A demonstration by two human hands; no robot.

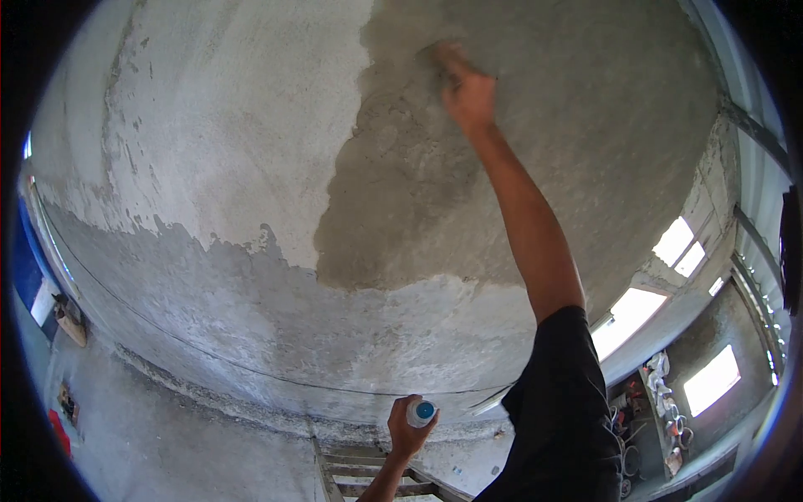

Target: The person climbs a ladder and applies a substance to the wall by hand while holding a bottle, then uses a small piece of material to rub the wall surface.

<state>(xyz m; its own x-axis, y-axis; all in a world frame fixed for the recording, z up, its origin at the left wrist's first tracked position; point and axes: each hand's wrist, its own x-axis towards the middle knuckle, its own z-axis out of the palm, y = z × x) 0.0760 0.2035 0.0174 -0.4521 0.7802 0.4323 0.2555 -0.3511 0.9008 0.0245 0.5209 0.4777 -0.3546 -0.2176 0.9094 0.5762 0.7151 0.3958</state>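
My right hand (468, 94) is raised against the darker, wet-looking plaster (585, 125) on the wall. Its fingers are blurred, and a thin dark edge shows at their tips; whether it is a tool cannot be made out. Low in the view, my left hand (405, 431) is wrapped round a clear plastic bottle (417, 413) with a blue cap. The wet plaster meets a pale, dry stretch of wall (242, 109) on the left and grey wall below.
Below my left hand stands a wooden ladder (361, 471). A thin cable (251, 368) runs across the lower wall. Bright window openings (627, 322) are on the right, near a cluttered shelf (665, 410). A red object (58, 431) lies at the far left.
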